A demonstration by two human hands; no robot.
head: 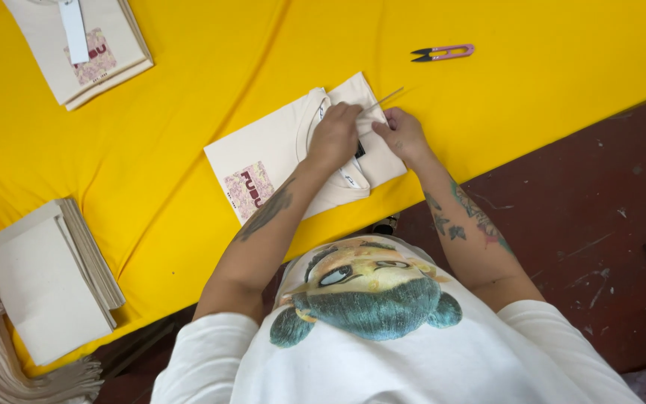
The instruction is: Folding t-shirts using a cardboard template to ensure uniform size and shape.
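From my remote seat I look straight down on a counter (188,150) draped in yellow cloth, with a folded cream shirt (285,157) lying near its front edge, the collar end pointing up and to the right and the printed patch at the lower left. Both hands sit at the collar. The left hand (334,135) is pressed down on the neckline with its fingers curled tight, a narrow grip pinching fabric or the small dark label (360,150) there; I cannot tell which of the two it holds. The right hand (401,135) is just beside it, touching the same collar area, its grip narrow around a thin metal pin or needle-like tool (383,99) that slants up and to the right, away from the shirt's neckline. The shirt's long axis runs from the lower left to the upper right, so the collar lies directly under both hands, and neither is clearly the nearer. A pink thread snip (443,52) lies well apart, beyond the right hand, towards the far side of the counter. A finished shirt stack (84,52) lies at the far left, and a pile of plain folded cloth (46,277) rests at the near left.
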